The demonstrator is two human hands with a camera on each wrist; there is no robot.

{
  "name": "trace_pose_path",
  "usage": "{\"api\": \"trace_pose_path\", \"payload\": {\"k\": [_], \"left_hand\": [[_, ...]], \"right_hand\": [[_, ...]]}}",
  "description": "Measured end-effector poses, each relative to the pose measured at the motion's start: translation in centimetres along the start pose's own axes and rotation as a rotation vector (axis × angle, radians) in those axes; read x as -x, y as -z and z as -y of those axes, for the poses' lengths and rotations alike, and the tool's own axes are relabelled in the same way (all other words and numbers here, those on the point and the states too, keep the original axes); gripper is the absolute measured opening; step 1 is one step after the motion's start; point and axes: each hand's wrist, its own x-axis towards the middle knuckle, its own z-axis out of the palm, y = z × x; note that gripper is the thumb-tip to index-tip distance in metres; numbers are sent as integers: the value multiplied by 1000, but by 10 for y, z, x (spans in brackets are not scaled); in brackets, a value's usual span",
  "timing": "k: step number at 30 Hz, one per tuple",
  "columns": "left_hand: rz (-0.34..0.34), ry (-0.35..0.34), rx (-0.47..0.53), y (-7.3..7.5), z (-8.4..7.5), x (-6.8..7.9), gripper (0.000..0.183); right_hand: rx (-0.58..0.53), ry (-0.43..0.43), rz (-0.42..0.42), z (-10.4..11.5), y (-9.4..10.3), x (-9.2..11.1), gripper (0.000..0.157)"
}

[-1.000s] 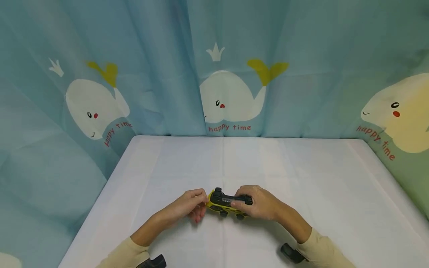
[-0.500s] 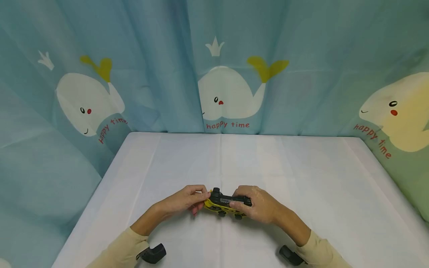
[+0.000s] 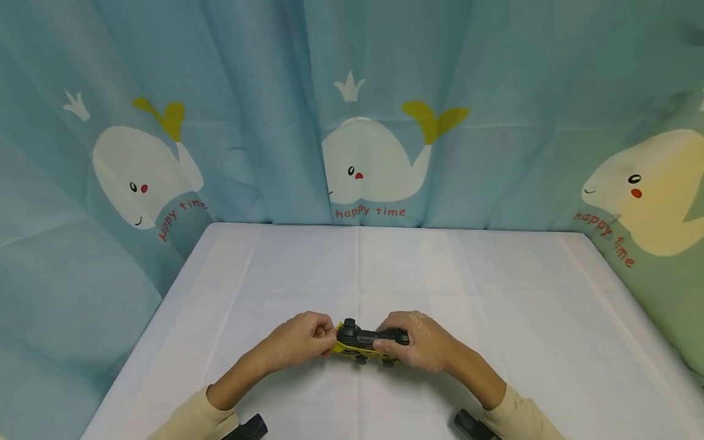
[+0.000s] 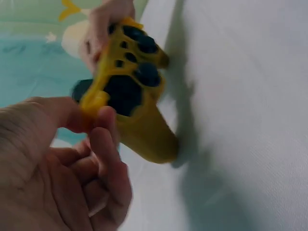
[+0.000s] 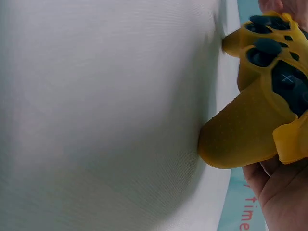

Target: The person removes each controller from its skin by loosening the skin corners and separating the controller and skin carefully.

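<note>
A black game controller (image 3: 370, 338) in a yellow rubbery cover (image 5: 245, 125) is held low over the middle of the table's near half. My right hand (image 3: 426, 343) grips its right end, thumb along the black edge. With thumb and forefinger, my left hand (image 3: 299, 340) pinches the cover's yellow edge at the left end; the other fingers curl below in the left wrist view. Thumbsticks and buttons show through the cover's holes, facing my body. In the right wrist view a yellow flap (image 5: 291, 142) of the cover stands loose beside the buttons.
The table (image 3: 467, 275) has a white cloth with fold lines. A blue-green curtain (image 3: 264, 122) with whale prints closes off the back and sides. Black devices (image 3: 249, 428) are strapped at both wrists.
The left fingers have shifted on the controller's left end and now pinch the cover's edge, with the hand turned more knuckles-up. The right hand keeps its grip, and the head view has moved slightly.
</note>
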Motion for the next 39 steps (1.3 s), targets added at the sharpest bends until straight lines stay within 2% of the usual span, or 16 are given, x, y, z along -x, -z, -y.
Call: {"api": "trace_pose_path", "payload": {"k": [3, 10, 14, 17, 20, 23, 27, 33, 39], "left_hand": [[18, 12, -17, 2, -1, 2, 18], [126, -19, 100, 8, 7, 1, 24], [106, -54, 211, 5, 21, -1, 23], [46, -94, 258, -3, 33, 1, 21], [-19, -159, 243, -8, 41, 3, 19], [-78, -234, 162, -9, 43, 1, 20], [-113, -287, 118, -9, 47, -7, 21], [-63, -263, 124, -11, 54, -2, 19], [-29, -201, 35, -6, 46, -2, 22]], "right_hand": [[29, -8, -5, -1, 0, -2, 25], [-43, -4, 7, -5, 0, -8, 23], [-106, -46, 27, -7, -2, -10, 23], [-136, -62, 34, -8, -4, -11, 24], [-138, -47, 39, -7, -4, -12, 24], [-138, -51, 38, -8, 1, -13, 25], [-148, -78, 8, -10, 9, -16, 23], [-142, -53, 19, -13, 8, -16, 23], [-145, -56, -10, -15, 6, -15, 24]]}}
